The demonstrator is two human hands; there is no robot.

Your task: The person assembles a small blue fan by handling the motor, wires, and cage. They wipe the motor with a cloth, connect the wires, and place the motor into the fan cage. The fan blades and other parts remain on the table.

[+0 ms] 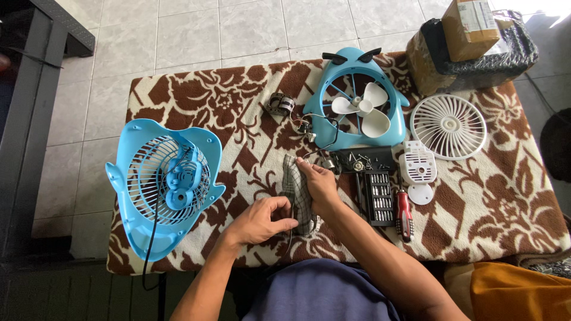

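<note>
Checked cloth point(299, 193) is lying in the middle of the worktop point(505, 208), and both hands are working on it. The left hand point(262, 220) is pinching the near part of the cloth, with its fingers point(284, 205) curled and closed on the fabric. The right hand point(320, 185) is lying flat on top, pressing down, with its fingers point(304, 167) stretched out and not gripping. To do this well, I think the flat hand should be holding the cloth steady while the pinching hand is pulling gently, so nothing is dragging sideways. Small things are sitting just beside the cloth: a tray of screws point(360, 160), a case of driver bits point(378, 196) and a red screwdriver point(404, 214) on the right, and loose wires point(315, 134) running up to the blue fan front with its white blades point(360, 101). A big sweep could be knocking those about. The blue fan back point(163, 184) is hanging over the left edge, and its black cord point(150, 244) is dangling down. A white grille point(449, 126) is lying far off to the right. The best open room is between the cloth and the blue fan back, and along the near edge.
</note>
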